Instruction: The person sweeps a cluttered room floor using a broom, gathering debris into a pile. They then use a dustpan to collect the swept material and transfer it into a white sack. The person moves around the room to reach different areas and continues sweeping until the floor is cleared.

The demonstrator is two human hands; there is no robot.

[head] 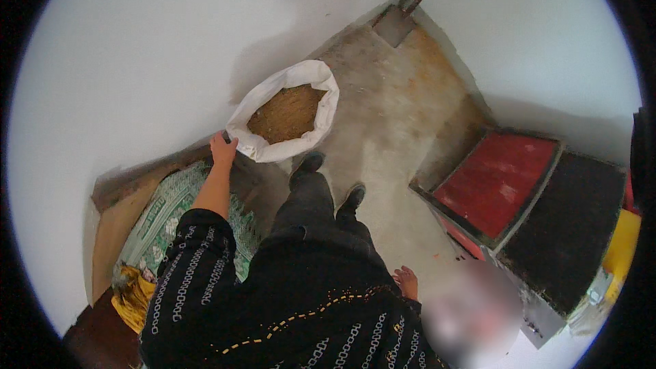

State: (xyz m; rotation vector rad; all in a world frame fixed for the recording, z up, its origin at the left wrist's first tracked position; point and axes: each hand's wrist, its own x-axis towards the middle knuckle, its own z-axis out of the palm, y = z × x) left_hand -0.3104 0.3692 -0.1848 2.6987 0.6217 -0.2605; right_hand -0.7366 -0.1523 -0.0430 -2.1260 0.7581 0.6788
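Observation:
A white woven sack [328,107] stands against the wall, its mouth rolled down around a brown granular fill [287,114]. At the near left of its rim is my left hand [223,148], fingers bent at the sack's edge; whether they grip the cloth is hard to tell. My right hand [407,282] hangs low beside my body, over the floor, its fingers loosely apart with nothing visible in them. A green and white printed woven sack [169,210] lies under my left forearm, with a yellow sack [134,297] beside it.
A flat-bladed tool [394,25] with a long handle leans in the far corner. At right stands a cabinet-like box with a red panel [499,182] and a black panel [566,225]. Cardboard [115,238] lines the left wall. A blurred patch covers the lower right.

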